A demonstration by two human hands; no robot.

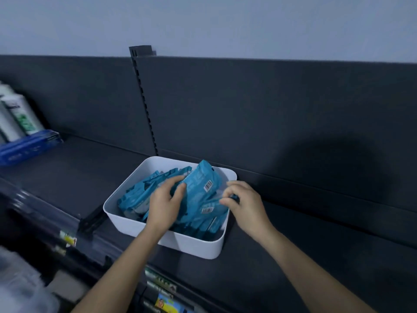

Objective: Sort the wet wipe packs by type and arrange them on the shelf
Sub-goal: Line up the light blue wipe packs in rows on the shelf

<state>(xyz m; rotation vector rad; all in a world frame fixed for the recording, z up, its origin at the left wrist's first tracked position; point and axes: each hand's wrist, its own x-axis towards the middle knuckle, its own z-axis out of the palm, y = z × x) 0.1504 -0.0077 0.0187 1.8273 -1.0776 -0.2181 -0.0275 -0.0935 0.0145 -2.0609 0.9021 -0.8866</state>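
At the far left, white plastic bottles stand behind a blue cardboard tray (neither belongs to this job). The dark grey metal shelf carries no arranged packs anywhere in view, so I judge the sorting barely begun. Every one of the teal foil wet wipe packs lies jumbled inside the white rectangular plastic bin, which sits on the shelf close to the back panel. All look one colour; whether they differ by type is too blurred to tell. The left grip reaches in over the near rim, fingers curled round a raised teal pack with a barcode that tilts up above the rest. Just right of it, the right grip hangs over the bin's right side, fingers bent, seemingly pinching the corner of another pack.
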